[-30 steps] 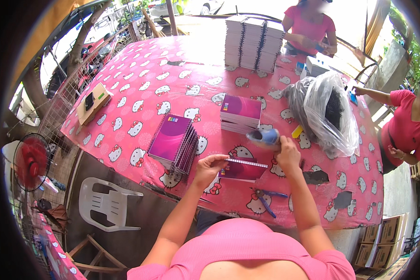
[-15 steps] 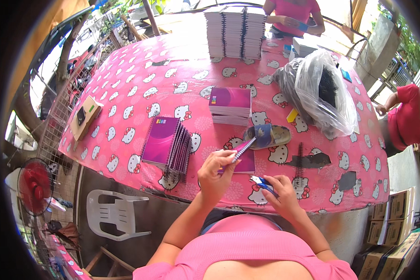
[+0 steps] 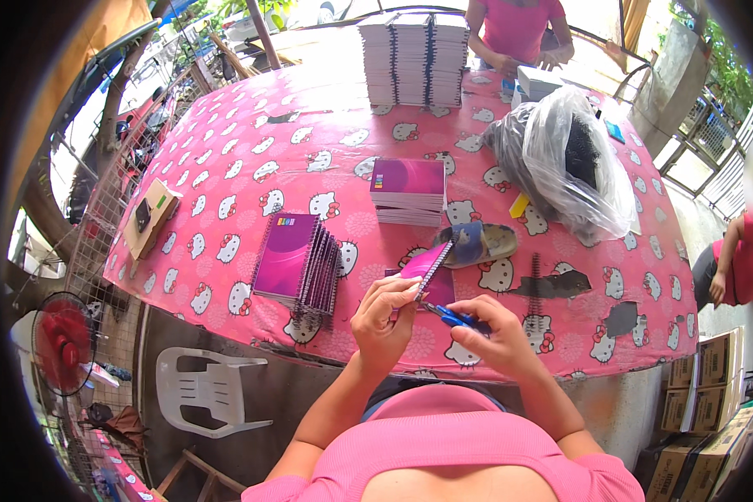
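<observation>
My left hand (image 3: 385, 320) grips a small purple spiral notebook (image 3: 424, 264), its coil edge turned up and toward the right. In my right hand (image 3: 500, 333) are blue-handled pliers (image 3: 450, 315), their jaws against the near end of the coil; whether they bite the wire I cannot tell. Beneath the held notebook lies another purple cover (image 3: 440, 289), partly hidden. A blue slipper (image 3: 477, 243) rests just beyond it. To the left stands a stack of spiral-bound purple notebooks (image 3: 289, 258), and farther off a stack of purple notebooks with white page edges (image 3: 407, 192).
A pink patterned tablecloth (image 3: 226, 180) with torn patches covers the table. Tall spiral-bound stacks (image 3: 414, 60) stand at the far side. A plastic bag of black coils (image 3: 573, 163) sits at right. Loose coil (image 3: 535, 284) lies nearer. Two people in pink stand beyond and right.
My right hand has brought the pliers up and left to the coil's end. The held notebook has tilted, showing its purple cover. The person at right has shifted.
</observation>
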`<state>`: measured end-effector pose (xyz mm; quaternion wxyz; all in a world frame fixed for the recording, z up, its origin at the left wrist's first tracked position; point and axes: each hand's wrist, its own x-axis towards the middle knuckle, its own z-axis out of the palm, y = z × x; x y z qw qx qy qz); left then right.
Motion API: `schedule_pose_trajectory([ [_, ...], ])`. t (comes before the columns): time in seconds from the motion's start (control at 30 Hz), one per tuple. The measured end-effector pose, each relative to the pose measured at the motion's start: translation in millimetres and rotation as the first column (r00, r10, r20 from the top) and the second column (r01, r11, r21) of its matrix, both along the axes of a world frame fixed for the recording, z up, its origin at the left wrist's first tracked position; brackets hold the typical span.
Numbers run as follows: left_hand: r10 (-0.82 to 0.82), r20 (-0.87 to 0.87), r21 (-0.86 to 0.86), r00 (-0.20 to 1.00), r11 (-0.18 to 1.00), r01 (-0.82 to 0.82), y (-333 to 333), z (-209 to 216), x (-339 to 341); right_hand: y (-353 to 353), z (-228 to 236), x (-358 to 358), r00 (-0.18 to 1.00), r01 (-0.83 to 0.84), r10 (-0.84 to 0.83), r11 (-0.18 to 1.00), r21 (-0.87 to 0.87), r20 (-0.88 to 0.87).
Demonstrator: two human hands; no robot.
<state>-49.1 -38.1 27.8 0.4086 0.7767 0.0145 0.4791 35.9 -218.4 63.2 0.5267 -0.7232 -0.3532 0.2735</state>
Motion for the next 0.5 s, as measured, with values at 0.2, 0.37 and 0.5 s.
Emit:
schedule_pose_trajectory([
  [0.2, 0.024, 0.004, -0.042, 1.000, 0.999, -0.024, 7, 4, -8, 0, -34, 9, 0.778, -0.111, 0.190, 0.980, 0.167, -0.599],
  [0.37, 0.528, 0.172, -0.650, 0.832, 0.695, -0.307, 89, 29, -36, -39, -95, 6, 0.854, 0.168, 0.000, 0.946, -0.276, 0.521],
  [0.5, 0.627, 0.020, -0.600, 0.779, 0.630, -0.493, 144, -23, -64, -23, -108, 23, 0.774, 0.246, -0.072, 0.950, -0.193, 0.629],
])
